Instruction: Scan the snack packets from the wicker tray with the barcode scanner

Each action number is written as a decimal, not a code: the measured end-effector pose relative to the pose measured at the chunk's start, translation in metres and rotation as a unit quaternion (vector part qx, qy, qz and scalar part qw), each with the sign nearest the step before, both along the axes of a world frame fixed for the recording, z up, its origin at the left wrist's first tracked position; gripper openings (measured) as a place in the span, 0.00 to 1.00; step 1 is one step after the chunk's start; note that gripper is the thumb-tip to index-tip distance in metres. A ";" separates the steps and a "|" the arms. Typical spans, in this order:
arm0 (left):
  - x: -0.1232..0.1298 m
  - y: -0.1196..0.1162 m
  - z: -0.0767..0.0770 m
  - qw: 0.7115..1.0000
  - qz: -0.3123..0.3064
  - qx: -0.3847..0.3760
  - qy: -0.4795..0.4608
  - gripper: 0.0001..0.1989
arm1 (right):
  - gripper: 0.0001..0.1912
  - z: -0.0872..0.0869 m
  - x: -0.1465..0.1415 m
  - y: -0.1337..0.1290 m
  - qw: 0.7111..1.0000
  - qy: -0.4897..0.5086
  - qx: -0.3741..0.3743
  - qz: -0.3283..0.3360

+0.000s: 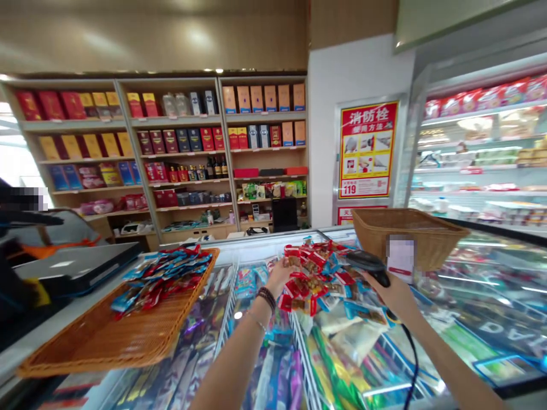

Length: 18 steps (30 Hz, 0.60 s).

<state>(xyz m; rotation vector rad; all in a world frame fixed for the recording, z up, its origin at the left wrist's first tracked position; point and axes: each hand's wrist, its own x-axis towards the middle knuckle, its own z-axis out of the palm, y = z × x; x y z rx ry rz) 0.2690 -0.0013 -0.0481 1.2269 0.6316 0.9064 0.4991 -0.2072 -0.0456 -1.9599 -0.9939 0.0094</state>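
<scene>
I've got the left hand (280, 277) in at the near left edge of the packets (314, 256), that red-and-blue heap on the freezer (239, 246) just right of centre frame; its fingertips bend in among the wrappers, and I can't tell whether they pinch one or merely rest there. Over on the right side of the heap, my right hand (391, 291) is wrapped round the scanner (363, 260), most fingers hidden, its dark head over the packets, cable (415, 364) hanging towards the bottom of the frame. So I judge this as the handling step: one hand at the heap, scanner ready in the other. More packets lie in the upper part of the wicker tray (115, 341), lower left, well apart from both hands, while a basket (410, 223) stands just beyond the right one. As I read it, the next move calls for one packet singled out and turned clear of its neighbours, scanner steady, cable loose.
</scene>
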 end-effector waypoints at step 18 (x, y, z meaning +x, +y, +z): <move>-0.150 0.040 0.019 0.965 0.209 0.158 0.031 0.20 | 0.22 0.006 -0.064 0.038 0.997 -0.052 0.011 0.062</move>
